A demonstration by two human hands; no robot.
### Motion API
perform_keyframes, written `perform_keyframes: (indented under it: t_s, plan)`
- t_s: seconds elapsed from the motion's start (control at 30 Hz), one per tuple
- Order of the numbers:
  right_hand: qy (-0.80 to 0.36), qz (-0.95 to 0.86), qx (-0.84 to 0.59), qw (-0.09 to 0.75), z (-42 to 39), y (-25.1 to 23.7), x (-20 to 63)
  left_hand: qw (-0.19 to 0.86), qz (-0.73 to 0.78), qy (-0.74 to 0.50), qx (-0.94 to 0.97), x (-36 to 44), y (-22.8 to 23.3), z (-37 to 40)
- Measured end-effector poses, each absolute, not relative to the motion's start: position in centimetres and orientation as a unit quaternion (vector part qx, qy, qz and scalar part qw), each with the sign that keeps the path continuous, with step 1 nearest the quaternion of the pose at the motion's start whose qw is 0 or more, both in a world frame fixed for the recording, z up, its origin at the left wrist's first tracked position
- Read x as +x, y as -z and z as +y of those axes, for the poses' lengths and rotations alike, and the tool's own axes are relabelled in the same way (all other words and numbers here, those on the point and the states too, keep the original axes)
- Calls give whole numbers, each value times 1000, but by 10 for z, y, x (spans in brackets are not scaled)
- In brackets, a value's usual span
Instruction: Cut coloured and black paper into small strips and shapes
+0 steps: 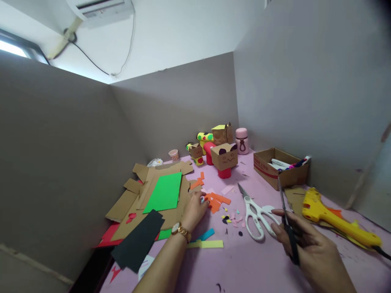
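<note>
Grey partitions enclose pink table [250,268] | left hand [195,209]: fingers curled loosely onto orange paper scraps [217,200], nothing lifted | right hand [308,248]: fingers wrapped around dark scissors [285,221], blades upright, closed | advice: pinch one scrap flat, keep blades clear of white scissors [256,213].

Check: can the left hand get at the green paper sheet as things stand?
Probably yes. The left hand rests at the cardboard's edge, right beside the green paper sheet, which lies on top of the cardboard pieces with nothing over it. The hand looks empty, though its fingertips are blurred.
</note>
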State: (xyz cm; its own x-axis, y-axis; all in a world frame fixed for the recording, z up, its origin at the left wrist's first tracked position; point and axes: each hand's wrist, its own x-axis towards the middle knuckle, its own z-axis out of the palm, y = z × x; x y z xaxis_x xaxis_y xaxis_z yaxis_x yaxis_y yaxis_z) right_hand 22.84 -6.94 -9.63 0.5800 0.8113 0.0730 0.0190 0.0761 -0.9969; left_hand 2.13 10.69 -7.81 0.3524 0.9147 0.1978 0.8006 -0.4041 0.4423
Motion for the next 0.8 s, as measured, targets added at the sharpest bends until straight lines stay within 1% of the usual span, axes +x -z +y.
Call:
perform_keyframes:
  t_s: [0.2,0.33,0.47,0.63,0.8]
  plan:
    - [-286,-347,-607,655,-70,101,232,89,485,-141,858,23,77,107]
    - [-292,-373,-601,644,-67,108,236,56,492,-137,858,15,73,107]
    - [-297,-388,-591,642,-65,112,238,25,477,-145,867,24,73,102]
    - [-285,-380,-603,641,-64,110,239,12,426,-95,899,41,77,97]
    - [-289,-384,-600,640,-64,110,241,-26,453,-62,889,34,80,102]
